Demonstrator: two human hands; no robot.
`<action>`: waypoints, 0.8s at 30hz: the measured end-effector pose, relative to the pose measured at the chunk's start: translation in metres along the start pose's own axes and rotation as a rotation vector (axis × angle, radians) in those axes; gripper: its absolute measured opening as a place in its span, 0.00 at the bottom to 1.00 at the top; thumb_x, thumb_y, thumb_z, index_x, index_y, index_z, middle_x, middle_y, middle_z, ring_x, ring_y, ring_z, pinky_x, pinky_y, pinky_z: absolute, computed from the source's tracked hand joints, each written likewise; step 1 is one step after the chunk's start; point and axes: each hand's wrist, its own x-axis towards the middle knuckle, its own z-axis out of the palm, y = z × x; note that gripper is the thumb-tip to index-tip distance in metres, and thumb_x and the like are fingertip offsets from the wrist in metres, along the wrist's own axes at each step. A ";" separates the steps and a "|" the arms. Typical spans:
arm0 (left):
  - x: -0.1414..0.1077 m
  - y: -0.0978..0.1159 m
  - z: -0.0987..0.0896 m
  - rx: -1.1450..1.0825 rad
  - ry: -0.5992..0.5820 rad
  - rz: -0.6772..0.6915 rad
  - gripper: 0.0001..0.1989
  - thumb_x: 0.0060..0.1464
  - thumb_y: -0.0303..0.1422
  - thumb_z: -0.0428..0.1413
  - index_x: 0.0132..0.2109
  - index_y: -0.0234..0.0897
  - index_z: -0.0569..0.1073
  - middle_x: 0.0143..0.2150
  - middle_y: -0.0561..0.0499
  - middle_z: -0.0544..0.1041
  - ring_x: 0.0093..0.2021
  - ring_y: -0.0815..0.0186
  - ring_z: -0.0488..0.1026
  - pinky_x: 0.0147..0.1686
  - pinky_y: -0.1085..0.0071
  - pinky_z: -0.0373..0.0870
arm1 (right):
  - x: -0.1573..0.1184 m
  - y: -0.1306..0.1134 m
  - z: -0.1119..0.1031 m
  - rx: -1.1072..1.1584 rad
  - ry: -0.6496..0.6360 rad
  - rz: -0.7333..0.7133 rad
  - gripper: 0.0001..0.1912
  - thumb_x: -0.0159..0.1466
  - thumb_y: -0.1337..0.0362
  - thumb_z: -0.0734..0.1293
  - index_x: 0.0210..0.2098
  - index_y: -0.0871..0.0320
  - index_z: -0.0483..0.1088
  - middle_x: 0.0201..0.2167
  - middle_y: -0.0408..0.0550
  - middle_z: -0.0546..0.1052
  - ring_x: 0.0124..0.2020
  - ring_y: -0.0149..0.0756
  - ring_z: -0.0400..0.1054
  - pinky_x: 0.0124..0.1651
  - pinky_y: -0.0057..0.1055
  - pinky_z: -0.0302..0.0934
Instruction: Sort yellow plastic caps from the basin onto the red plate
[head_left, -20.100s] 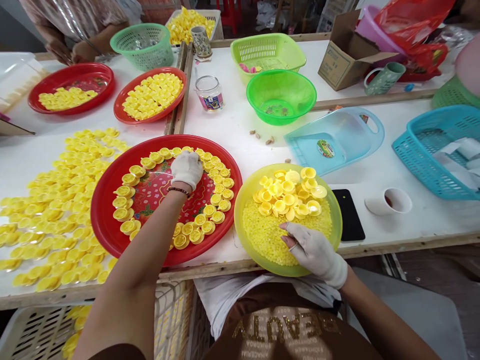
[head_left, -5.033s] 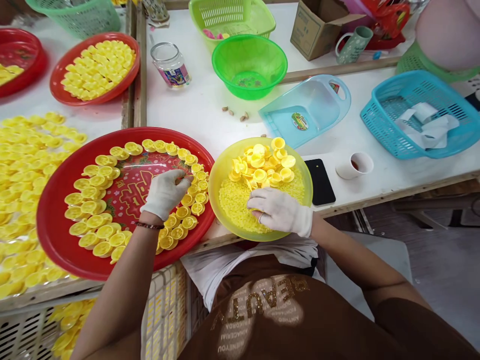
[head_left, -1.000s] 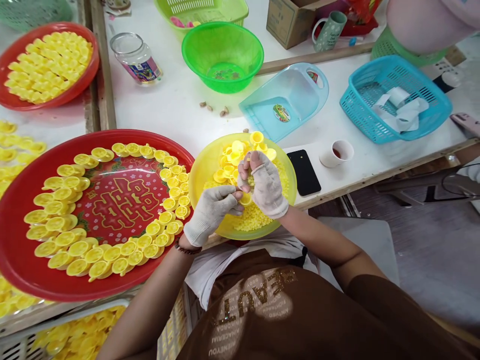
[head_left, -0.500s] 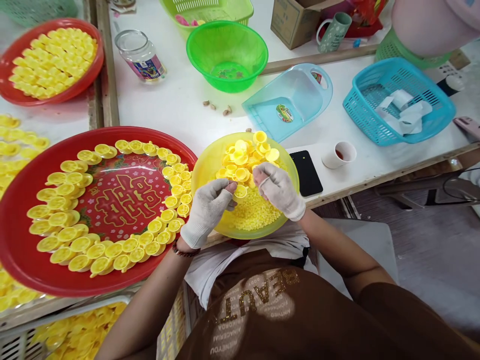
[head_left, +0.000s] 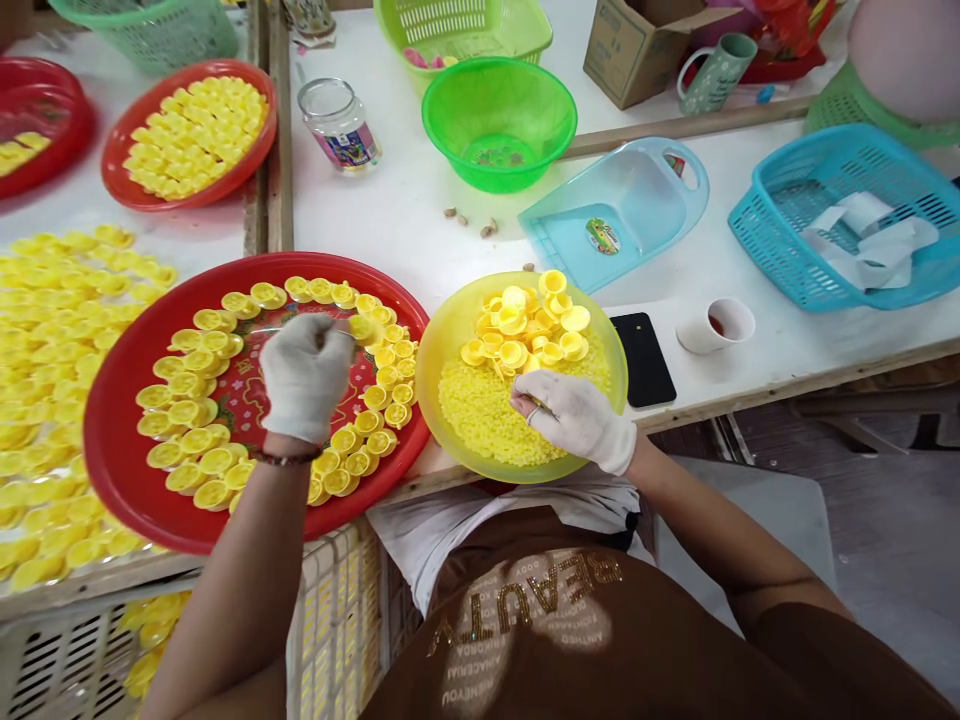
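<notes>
My left hand (head_left: 306, 378), in a white glove with bare fingertips, is over the red tray (head_left: 135, 490). Its fingers are closed on a small yellow plastic cup-shaped piece (head_left: 361, 328) above the tray's far right side. Similar yellow pieces (head_left: 196, 362) line the tray in a curved double row. Gloved too, my right hand (head_left: 576, 415) hovers over the yellow bowl (head_left: 429, 400) with thumb and fingers pinched together; anything between them is hidden. That bowl holds tiny yellow pellets (head_left: 480, 420) with a heap of loose yellow cup-shaped pieces (head_left: 517, 320) on top.
Left of the tray lie many yellow pieces (head_left: 52, 380), with an orange-red tray (head_left: 262, 140) of them behind. Farther back stand a glass jar (head_left: 341, 130), a green bowl (head_left: 499, 125) and a blue scoop (head_left: 622, 215). A phone (head_left: 643, 360), paper cup (head_left: 712, 328) and blue basket (head_left: 772, 245) are right.
My left hand has moved left from the yellow bowl to above the red tray, carrying a yellow piece. My right hand has dropped slightly over the pellets. The view has shifted left.
</notes>
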 end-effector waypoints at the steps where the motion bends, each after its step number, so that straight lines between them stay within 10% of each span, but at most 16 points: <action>1: 0.012 -0.014 -0.001 0.097 0.055 -0.020 0.15 0.63 0.41 0.50 0.40 0.35 0.75 0.30 0.52 0.74 0.36 0.62 0.72 0.42 0.63 0.70 | -0.001 -0.001 0.001 -0.082 -0.029 -0.039 0.09 0.73 0.64 0.60 0.38 0.58 0.70 0.37 0.49 0.77 0.38 0.38 0.67 0.43 0.35 0.58; 8: 0.054 -0.057 0.028 0.133 -0.008 -0.069 0.14 0.57 0.37 0.53 0.25 0.36 0.65 0.21 0.56 0.58 0.29 0.70 0.59 0.34 0.68 0.56 | -0.001 -0.012 0.016 -0.478 -0.300 -0.216 0.17 0.72 0.52 0.63 0.43 0.59 0.73 0.45 0.54 0.76 0.41 0.44 0.66 0.42 0.40 0.53; 15: 0.029 -0.006 0.028 0.083 0.127 0.186 0.19 0.64 0.43 0.52 0.44 0.31 0.78 0.39 0.50 0.77 0.48 0.62 0.72 0.48 0.64 0.64 | 0.000 -0.008 0.024 -0.383 -0.425 -0.217 0.20 0.75 0.52 0.59 0.37 0.60 0.73 0.36 0.52 0.78 0.35 0.39 0.66 0.36 0.36 0.51; 19: -0.008 0.059 0.041 0.067 -0.092 0.421 0.15 0.66 0.39 0.51 0.43 0.37 0.79 0.45 0.46 0.79 0.45 0.59 0.75 0.47 0.64 0.69 | 0.005 -0.005 0.024 0.045 -0.271 -0.035 0.22 0.73 0.51 0.61 0.28 0.58 0.67 0.27 0.44 0.72 0.29 0.32 0.60 0.33 0.32 0.50; 24: -0.021 0.102 0.075 0.213 -0.352 0.399 0.13 0.63 0.38 0.53 0.46 0.35 0.78 0.46 0.41 0.79 0.43 0.53 0.77 0.40 0.62 0.70 | 0.016 -0.004 0.013 0.996 0.087 0.401 0.21 0.70 0.44 0.62 0.30 0.54 0.62 0.24 0.37 0.64 0.20 0.27 0.54 0.23 0.28 0.49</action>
